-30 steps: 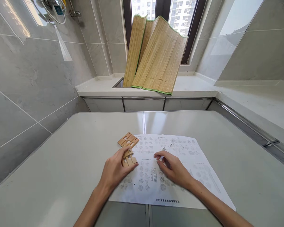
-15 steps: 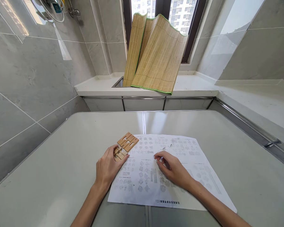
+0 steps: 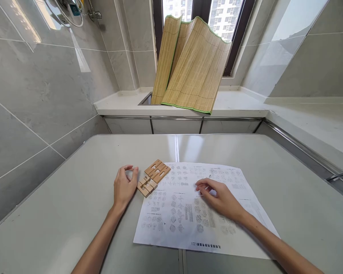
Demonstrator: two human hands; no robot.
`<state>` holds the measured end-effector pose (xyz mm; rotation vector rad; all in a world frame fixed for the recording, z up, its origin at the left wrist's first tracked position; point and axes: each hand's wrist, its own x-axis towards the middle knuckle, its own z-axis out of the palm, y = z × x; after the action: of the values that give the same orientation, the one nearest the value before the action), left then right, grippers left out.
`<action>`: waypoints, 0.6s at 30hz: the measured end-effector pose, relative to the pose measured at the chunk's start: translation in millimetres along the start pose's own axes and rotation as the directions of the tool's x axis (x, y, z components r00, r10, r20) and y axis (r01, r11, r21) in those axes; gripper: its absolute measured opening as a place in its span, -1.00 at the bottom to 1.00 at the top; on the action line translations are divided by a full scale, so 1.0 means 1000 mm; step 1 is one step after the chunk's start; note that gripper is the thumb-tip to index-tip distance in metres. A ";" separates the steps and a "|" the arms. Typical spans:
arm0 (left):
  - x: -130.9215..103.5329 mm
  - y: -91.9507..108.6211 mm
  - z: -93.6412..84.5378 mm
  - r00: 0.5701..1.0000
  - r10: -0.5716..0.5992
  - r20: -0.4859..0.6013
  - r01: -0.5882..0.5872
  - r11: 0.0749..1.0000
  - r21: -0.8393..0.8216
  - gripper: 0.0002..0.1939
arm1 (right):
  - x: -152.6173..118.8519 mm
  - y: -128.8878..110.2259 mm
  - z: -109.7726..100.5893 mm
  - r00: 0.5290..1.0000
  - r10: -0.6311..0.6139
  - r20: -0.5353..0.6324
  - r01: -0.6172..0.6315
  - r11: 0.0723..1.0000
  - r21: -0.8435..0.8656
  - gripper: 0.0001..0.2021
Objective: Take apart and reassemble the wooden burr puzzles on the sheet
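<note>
My left hand [image 3: 125, 186] rests at the left of the wooden pieces, its fingers bent and the thumb apart, holding nothing. Close beside it lie small notched wooden blocks [image 3: 147, 185], set side by side. Flat slotted wooden pieces [image 3: 157, 171] adjoin them on the upper right, partly over the corner of a printed sheet [image 3: 185, 238]. Above the middle of that sheet is my right hand [image 3: 218, 198], fingers loosely curled with a gap to the thumb and nothing visible in them. Rows of small line drawings cover the paper, some hidden under the right hand and forearm.
The sheet lies on a glossy pale table [image 3: 60, 213] with a seam down its middle. Beyond the table's far edge, a folded bamboo mat [image 3: 196, 68] leans against the window on a white ledge [image 3: 111, 104]. A metal rail [image 3: 297, 148] runs along the right.
My left hand has let go of the notched wooden blocks and drawn back to the left. My right hand has shifted slightly right over the sheet. The view has turned a little.
</note>
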<state>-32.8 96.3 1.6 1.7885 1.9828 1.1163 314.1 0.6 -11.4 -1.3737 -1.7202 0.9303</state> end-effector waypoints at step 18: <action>0.012 0.000 0.013 0.988 0.065 0.139 -0.069 0.997 0.023 -0.61 | 0.000 0.019 -0.006 0.993 0.109 -0.040 -0.106 0.992 0.064 -0.74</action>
<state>-26.7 112.5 -3.5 1.9043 1.8801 0.9596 327.7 4.4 -25.8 -1.4474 -1.5849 0.9974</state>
